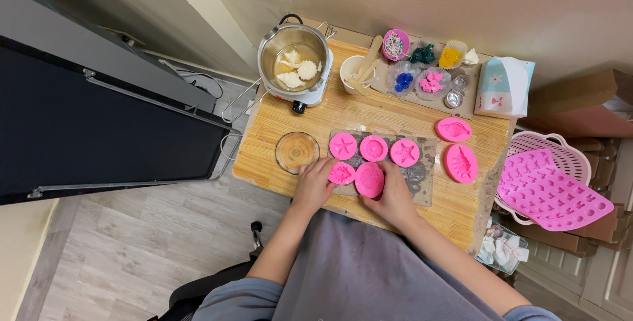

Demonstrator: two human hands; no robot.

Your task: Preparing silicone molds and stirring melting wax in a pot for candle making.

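On the wooden tabletop (277,139), the left hand (313,186) touches a round pink mould (341,174) with loose, open grip. Just beside it, the right hand (395,195) closes its grip on an oval pink mould (369,180). Behind these moulds stand three more pink moulds (373,147); a wax pot (295,64) stands far behind.

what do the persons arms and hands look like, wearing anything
Both forearms are bare, with grey-blue sleeves pushed up to about the elbows. The left hand and right hand are bare too: no gloves, and no rings, watch or bracelets that I can make out from this view.
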